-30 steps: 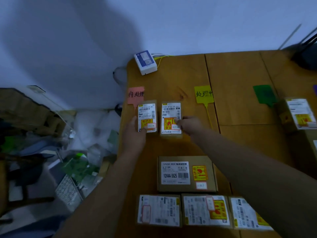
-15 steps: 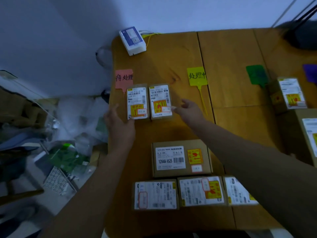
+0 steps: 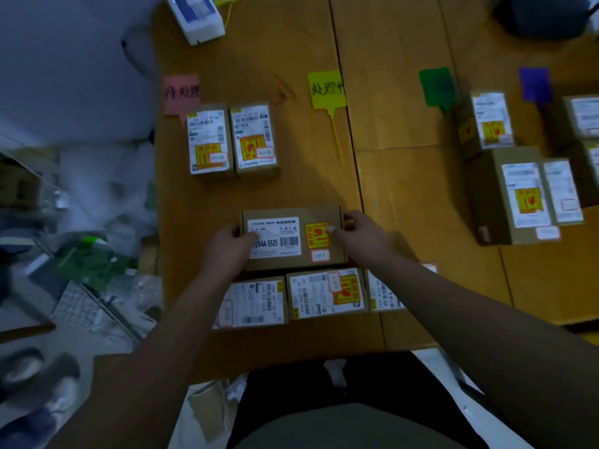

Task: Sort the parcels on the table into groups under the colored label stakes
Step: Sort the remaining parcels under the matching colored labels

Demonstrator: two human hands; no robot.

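A flat brown parcel (image 3: 291, 218) with a white label and a yellow sticker lies mid-table. My left hand (image 3: 227, 251) grips its left end and my right hand (image 3: 359, 241) grips its right end. Two small parcels (image 3: 231, 140) stand side by side just below the pink label stake (image 3: 181, 94). The yellow stake (image 3: 326, 92) has nothing under it. Right of it are the green stake (image 3: 437, 85) and the purple stake (image 3: 536, 84), each with parcels (image 3: 518, 196) below. Three more parcels (image 3: 324, 296) lie in a row at the front edge, partly under my arms.
A white and blue device (image 3: 197, 17) sits at the table's far left corner. A dark object (image 3: 544, 14) is at the far right. Clutter of bags and boxes (image 3: 81, 247) fills the floor left of the table edge.
Both hands left the two small parcels under the pink stake and came back toward me. They now hold the flat brown parcel by its ends. The camera tilted down.
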